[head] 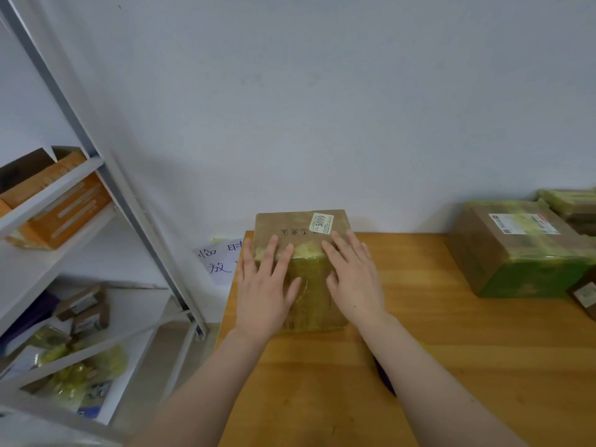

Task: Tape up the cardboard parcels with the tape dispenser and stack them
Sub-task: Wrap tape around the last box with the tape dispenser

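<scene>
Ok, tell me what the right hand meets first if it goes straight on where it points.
The right hand, flat on the brown cardboard parcel, points away and slightly left. It would probably meet the white printed label first, then the parcel's far edge; depth to the white wall is unclear.

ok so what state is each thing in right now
small parcel, closed, yellowish tape across it, on the table
left hand, fingers straight, pressing on the small parcel
right hand, same
large parcel, taped shut, on the table
shelf box, top open
</scene>
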